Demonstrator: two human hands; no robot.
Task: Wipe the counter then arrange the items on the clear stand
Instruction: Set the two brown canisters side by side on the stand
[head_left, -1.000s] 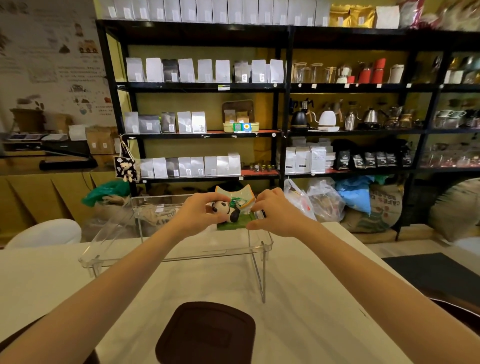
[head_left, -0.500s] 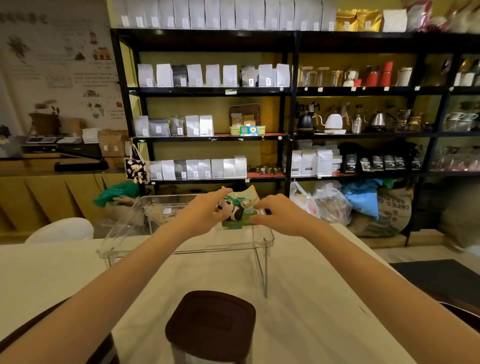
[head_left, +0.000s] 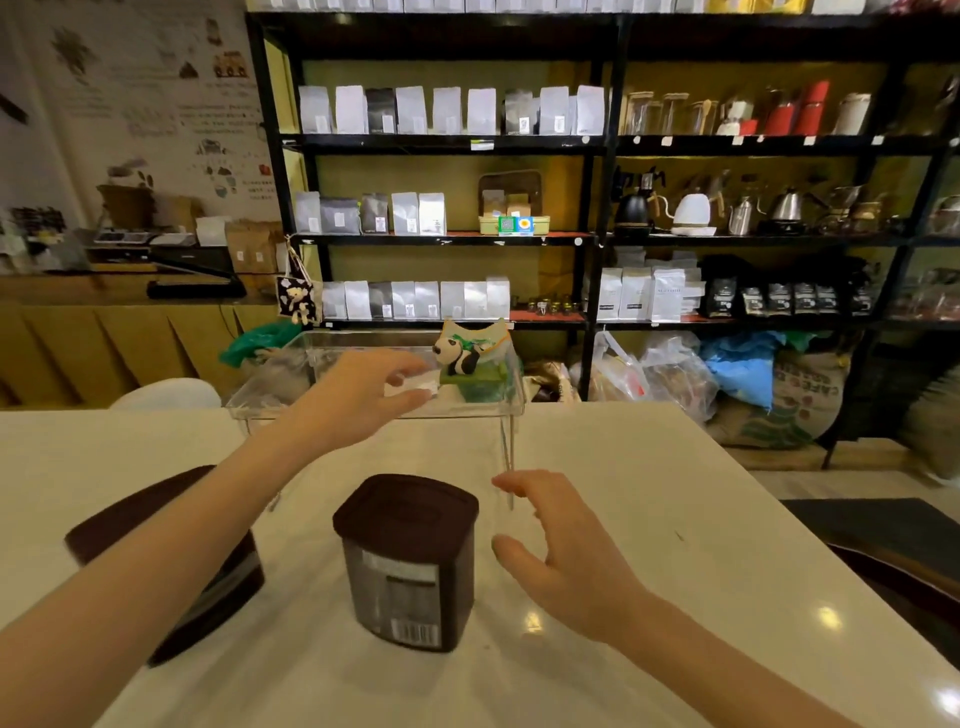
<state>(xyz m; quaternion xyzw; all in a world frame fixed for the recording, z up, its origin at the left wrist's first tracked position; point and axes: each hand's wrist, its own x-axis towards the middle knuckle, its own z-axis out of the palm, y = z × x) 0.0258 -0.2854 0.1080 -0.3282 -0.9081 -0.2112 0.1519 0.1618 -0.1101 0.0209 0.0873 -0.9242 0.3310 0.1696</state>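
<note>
A clear stand (head_left: 506, 408) sits at the far side of the white counter (head_left: 649, 493). On its right end stands a panda figurine (head_left: 464, 358) on a green base. My left hand (head_left: 358, 397) hovers open over the stand, just left of the panda, not touching it. Nearer me, my right hand (head_left: 566, 551) is open beside a brown-lidded canister (head_left: 408, 561), a small gap between them. A second brown-lidded canister (head_left: 171, 561) stands at the left, partly hidden by my left forearm.
Black shelves (head_left: 597, 234) with white bags, kettles and jars fill the wall behind the counter. Plastic bags and a sack (head_left: 779, 395) lie on the floor past the counter's far right corner. A white chair back (head_left: 166, 395) shows at the left edge.
Both hands have let go of the panda figurine, which now stands on the stand. My right hand has drawn back toward the near canister; my left hand has opened beside the panda.
</note>
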